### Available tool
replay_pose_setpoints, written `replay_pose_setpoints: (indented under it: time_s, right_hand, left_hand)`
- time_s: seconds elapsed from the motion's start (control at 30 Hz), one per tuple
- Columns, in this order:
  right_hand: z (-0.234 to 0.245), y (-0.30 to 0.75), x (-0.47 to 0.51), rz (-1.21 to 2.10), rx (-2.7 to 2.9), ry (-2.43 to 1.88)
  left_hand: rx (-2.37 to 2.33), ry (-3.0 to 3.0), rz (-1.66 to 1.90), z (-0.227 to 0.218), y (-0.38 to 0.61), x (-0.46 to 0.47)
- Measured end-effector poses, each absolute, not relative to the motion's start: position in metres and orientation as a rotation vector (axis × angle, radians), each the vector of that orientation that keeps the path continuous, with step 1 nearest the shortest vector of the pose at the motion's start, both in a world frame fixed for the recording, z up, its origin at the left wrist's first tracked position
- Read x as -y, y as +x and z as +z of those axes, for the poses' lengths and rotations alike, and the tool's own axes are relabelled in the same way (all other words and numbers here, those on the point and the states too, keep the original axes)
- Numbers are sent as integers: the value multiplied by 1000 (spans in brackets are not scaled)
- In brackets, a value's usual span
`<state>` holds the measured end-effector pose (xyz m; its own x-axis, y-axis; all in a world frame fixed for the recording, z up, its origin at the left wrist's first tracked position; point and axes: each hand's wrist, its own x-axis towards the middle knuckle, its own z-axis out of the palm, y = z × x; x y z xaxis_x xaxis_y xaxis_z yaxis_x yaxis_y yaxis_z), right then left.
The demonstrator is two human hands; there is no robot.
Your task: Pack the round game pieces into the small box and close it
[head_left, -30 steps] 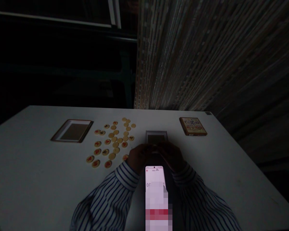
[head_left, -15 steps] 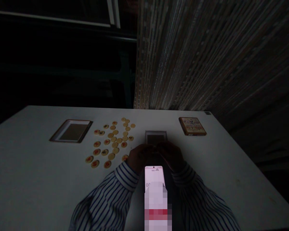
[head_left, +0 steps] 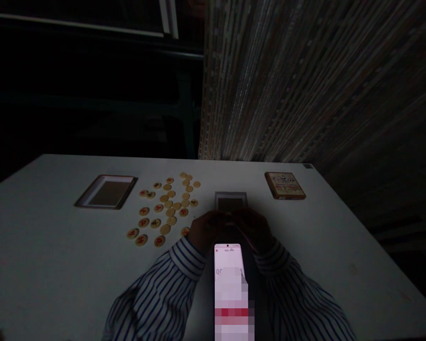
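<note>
The scene is very dim. My left hand (head_left: 206, 232) and my right hand (head_left: 253, 229) meet in front of me on a white table (head_left: 49, 265), both in blue-striped sleeves, fingers curled together. What lies between them is too dark to make out. Just beyond the hands sits a small open box (head_left: 230, 200). Several round tan game pieces (head_left: 165, 208) with red or black marks lie scattered to the left of my left hand. A lit phone (head_left: 230, 289) stands upright below my hands.
A shallow open tray (head_left: 106, 192) lies at the left of the pieces. A printed square box lid (head_left: 284, 185) rests at the far right of the table. A ribbed wall or curtain (head_left: 305, 85) rises behind the table's far edge.
</note>
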<state>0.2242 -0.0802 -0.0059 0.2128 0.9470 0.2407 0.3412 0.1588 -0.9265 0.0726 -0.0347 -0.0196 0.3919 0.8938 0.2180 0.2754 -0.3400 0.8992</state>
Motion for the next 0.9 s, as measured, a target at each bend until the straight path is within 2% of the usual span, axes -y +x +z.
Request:
replay_pose_setpoints:
  time_s: [0.63, 0.9]
  right_hand:
    - [-6, 224, 79, 636, 1387, -1369]
    - [-7, 222, 79, 616, 1408, -1348]
  left_hand:
    - [-993, 1800, 824, -14, 72, 35]
    - [-1006, 1773, 929, -16, 72, 34]
